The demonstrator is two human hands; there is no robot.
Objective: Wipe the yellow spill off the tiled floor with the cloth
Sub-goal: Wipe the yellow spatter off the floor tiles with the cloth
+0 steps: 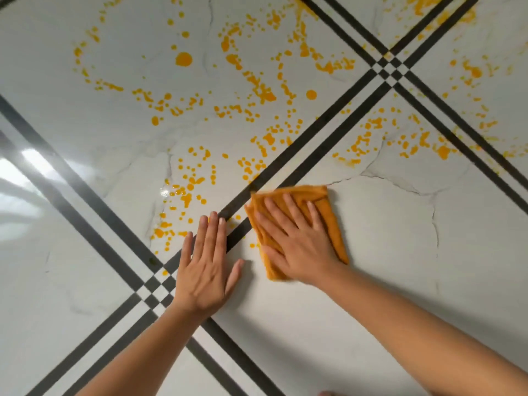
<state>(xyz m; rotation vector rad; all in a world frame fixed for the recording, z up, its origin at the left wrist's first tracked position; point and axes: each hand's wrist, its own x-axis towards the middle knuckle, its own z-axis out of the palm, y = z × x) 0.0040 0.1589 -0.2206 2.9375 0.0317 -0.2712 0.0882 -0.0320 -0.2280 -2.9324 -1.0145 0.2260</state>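
A folded orange cloth point(328, 212) lies flat on the white marble-look tiled floor point(400, 267). My right hand point(297, 241) presses down on it with fingers spread, palm flat. My left hand point(205, 267) rests flat on the bare floor just left of the cloth, fingers together, holding nothing. The yellow spill point(257, 90) is scattered as many drops and streaks over the tiles beyond and to the left of both hands, reaching the far right. A few drops point(168, 230) lie close to my left fingertips.
Paired black grout bands point(314, 144) cross the floor diagonally and meet in checkered joints at the lower left point(155, 290) and upper right point(388, 65). A bright light glare point(25, 170) shows at the left edge.
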